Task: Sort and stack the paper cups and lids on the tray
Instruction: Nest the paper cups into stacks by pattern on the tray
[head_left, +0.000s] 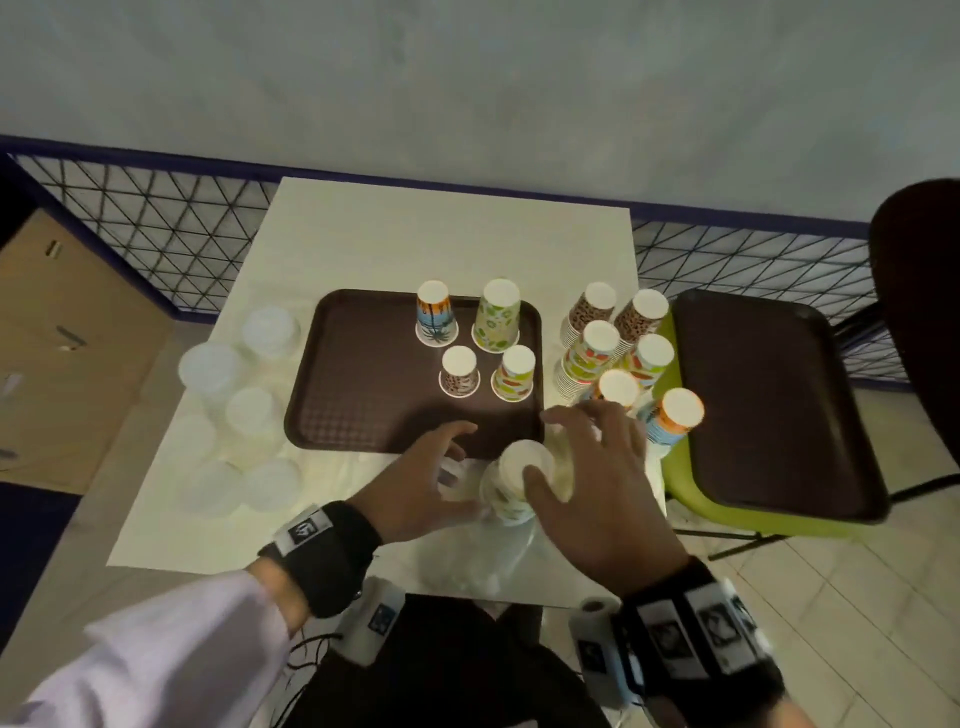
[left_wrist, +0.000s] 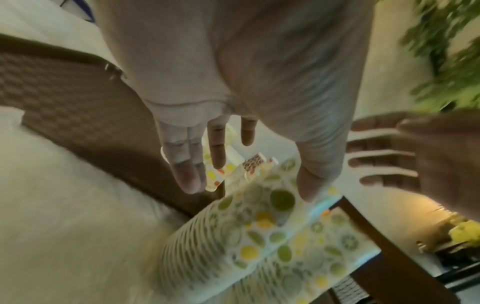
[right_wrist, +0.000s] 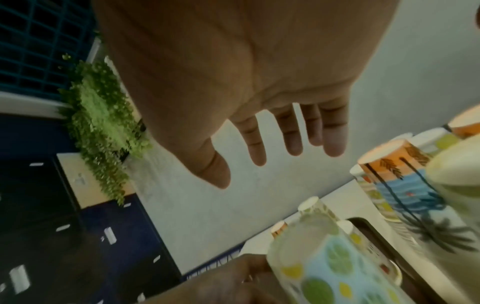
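Reaching from both sides, the left hand (head_left: 421, 478) and right hand (head_left: 597, 478) show a released grip with fingers spread around the citrus-print cup stack (head_left: 514, 483) at the surface's near edge, seemingly to steady it, just off the tray (head_left: 363, 364).

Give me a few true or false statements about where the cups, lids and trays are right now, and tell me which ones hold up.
1. Four upside-down cups stand on the brown tray on the table. True.
2. The clear lids lie on that tray. False: they sit on the table, left of it.
3. A second tray rests on the green chair. True.
4. The right hand grips a leopard-print cup. False: its fingers are spread, open, above the lime-print cup stack.
5. The left hand is open. True.
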